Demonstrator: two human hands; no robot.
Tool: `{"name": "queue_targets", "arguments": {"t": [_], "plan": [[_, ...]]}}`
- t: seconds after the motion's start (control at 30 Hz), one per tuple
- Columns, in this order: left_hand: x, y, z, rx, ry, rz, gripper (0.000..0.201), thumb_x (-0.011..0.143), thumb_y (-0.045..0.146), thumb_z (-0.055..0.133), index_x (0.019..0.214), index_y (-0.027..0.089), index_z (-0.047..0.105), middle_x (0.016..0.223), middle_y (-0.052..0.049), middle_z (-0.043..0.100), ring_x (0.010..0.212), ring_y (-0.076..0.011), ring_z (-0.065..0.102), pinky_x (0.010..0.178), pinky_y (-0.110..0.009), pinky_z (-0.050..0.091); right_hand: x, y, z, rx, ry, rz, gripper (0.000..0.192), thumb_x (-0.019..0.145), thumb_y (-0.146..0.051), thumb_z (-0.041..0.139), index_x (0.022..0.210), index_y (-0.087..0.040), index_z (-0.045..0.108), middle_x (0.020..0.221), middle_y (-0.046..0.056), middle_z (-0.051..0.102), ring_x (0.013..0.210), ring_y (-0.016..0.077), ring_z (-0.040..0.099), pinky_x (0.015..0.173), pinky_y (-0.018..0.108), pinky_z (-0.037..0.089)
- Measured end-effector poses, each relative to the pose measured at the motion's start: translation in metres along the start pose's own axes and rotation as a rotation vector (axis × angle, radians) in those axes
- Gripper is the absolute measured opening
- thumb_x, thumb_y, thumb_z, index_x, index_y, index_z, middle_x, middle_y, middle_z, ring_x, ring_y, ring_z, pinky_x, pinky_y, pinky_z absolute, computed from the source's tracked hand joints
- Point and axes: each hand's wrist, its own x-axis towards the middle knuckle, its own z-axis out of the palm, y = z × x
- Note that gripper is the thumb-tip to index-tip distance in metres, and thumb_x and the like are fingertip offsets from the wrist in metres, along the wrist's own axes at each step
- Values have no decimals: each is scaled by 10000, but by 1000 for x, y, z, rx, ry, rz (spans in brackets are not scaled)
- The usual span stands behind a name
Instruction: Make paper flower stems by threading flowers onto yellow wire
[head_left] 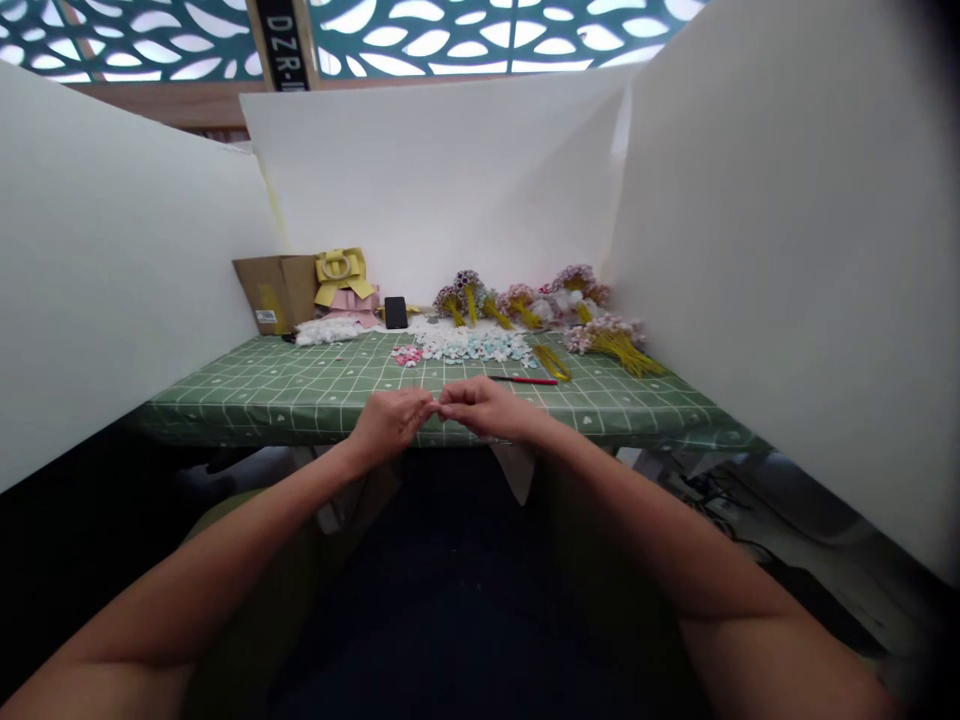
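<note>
My left hand (388, 422) and my right hand (484, 408) meet fingertip to fingertip above the table's front edge. Both are closed in a pinch, and whatever lies between the fingertips is too small to make out. Just beyond them on the green checked tablecloth (315, 385) lies a red-and-black pen-like tool (529, 380). Behind it spread many small white and pale blue flower-shaped pieces (480, 346), with a little group of pink-red ones (408, 355) at their left. A bundle of thin golden stems (553, 363) rests to the right of the tool.
Bunches of beaded flowers on golden stems (525, 305) line the back right, another bunch (619, 345) lying nearer. At the back left are a cardboard box (276, 293), yellow ribbon (341, 270), white fluffy material (328, 331) and a black phone (395, 312). White panels (442, 180) enclose three sides.
</note>
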Motion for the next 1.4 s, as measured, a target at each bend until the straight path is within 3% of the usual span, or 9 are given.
{"name": "queue_targets", "arguments": {"t": [0.13, 0.23, 0.4, 0.57, 0.87, 1.0, 1.23, 1.3, 1.4], "plan": [[3, -18, 20, -502, -87, -440, 420, 860, 544, 427, 636, 190, 460, 521, 49, 317, 437, -90, 253, 430, -215, 203, 5, 13, 20, -735, 162, -77, 148, 856, -113, 481, 907, -153, 614, 824, 69, 619, 705, 153, 524, 594, 253, 312], [3, -16, 23, -726, -117, -537, 389, 848, 567, 449, 730, 197, 478, 536, 81, 224, 418, -75, 147, 399, -205, 128, 3, 13, 24, -924, 153, -168, 215, 871, -92, 449, 993, -162, 611, 875, 93, 634, 749, 171, 545, 612, 265, 315], [3, 0, 9, -340, -45, -242, 402, 900, 462, 413, 631, 174, 491, 557, 29, 384, 501, -97, 343, 496, -222, 283, 0, 7, 11, -487, 167, -112, 171, 876, -170, 462, 907, -165, 631, 744, 36, 617, 609, 126, 499, 572, 241, 310], [0, 17, -11, 55, 67, 127, 332, 884, 408, 466, 670, 180, 577, 624, -12, 510, 606, -130, 454, 627, -256, 344, -4, -5, -8, 231, -102, -52, 270, 920, -374, 430, 870, -157, 582, 575, -52, 460, 424, 71, 328, 467, 212, 299], [4, -12, 14, -729, -108, -593, 395, 860, 555, 432, 726, 187, 475, 525, 87, 203, 403, -67, 140, 390, -204, 111, 4, 15, 17, -910, 258, -180, 186, 899, -153, 448, 916, -159, 633, 853, 89, 608, 781, 182, 482, 682, 298, 302], [4, -9, 12, -638, -131, -492, 417, 882, 541, 406, 710, 174, 503, 530, 75, 245, 412, -67, 181, 395, -205, 151, 3, 14, 17, -805, 251, -176, 206, 890, -147, 437, 884, -158, 644, 750, 60, 579, 695, 164, 460, 651, 296, 304], [2, 19, -18, 63, 75, 179, 390, 898, 417, 447, 615, 161, 530, 565, 16, 443, 560, -103, 412, 584, -245, 328, -5, -8, -13, 280, -110, 3, 293, 901, -395, 443, 858, -153, 603, 596, -46, 411, 472, 79, 325, 542, 247, 413], [3, 14, -16, 35, 48, 129, 399, 880, 439, 470, 596, 162, 517, 559, 16, 423, 547, -101, 395, 559, -242, 313, -4, -6, -13, 171, -85, 24, 286, 909, -371, 441, 832, -150, 604, 585, -42, 414, 484, 86, 339, 571, 260, 424], [4, -3, -1, -277, -55, -279, 449, 892, 496, 412, 588, 170, 462, 521, 36, 344, 455, -82, 299, 450, -225, 234, 1, 6, -1, -388, 190, -17, 238, 910, -259, 455, 781, -142, 618, 665, 25, 520, 654, 142, 454, 723, 316, 412]]}}
